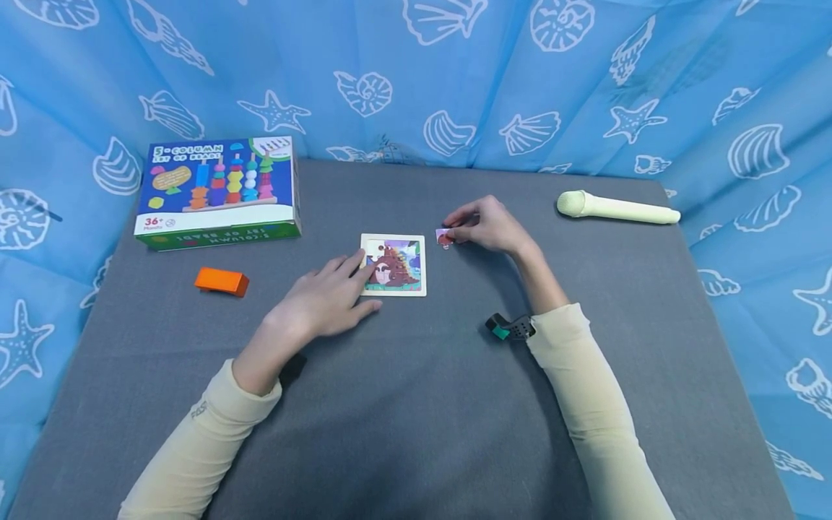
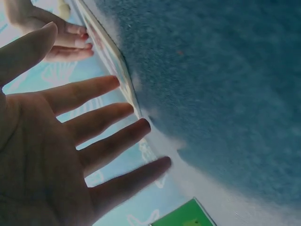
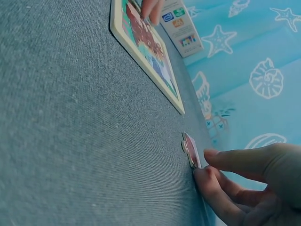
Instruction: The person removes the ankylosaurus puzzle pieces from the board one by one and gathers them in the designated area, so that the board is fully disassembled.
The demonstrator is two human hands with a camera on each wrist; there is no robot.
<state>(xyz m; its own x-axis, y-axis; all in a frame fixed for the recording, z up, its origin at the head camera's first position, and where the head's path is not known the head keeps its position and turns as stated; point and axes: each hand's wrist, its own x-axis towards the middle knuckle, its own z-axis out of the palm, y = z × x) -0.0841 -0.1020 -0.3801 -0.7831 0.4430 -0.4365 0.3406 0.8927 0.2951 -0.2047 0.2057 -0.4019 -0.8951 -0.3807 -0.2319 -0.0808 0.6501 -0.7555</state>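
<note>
Item inspected: a small picture puzzle in a pale frame (image 1: pixel 399 293), flat on the grey tabletop (image 1: pixel 416 412) between the hands. Its upper-left corner shows bare board; the remaining area carries a brown spiky animal.

Left hand (image 1: pixel 318 300): fingers extended and spread, grasping nothing. The tips reach over the frame's left side (contact appears light, though its pressure cannot be verified).

Right hand (image 1: pixel 490 225): fingers bent, with thumb and forefinger apparently pinching the edge of a loose puzzle piece (image 1: pixel 443 235). This purple and red-brown piece is just beyond the frame's right side, near its upper corner; whether it is fully off the cloth cannot be determined.

Hazards, in this inspector's judgement. First, slippage: only the edge is held, so a weak pinch could drop the piece or flip it face down. Second, obstruction: the left fingers lie close to the bare corner and could block access to it. Third, misfit: a piece turned the wrong way would ride up on its neighbours, and forcing it could unseat them. Fourth, drift: with so loose a left-hand touch, a sideways push could skid the frame.
</note>
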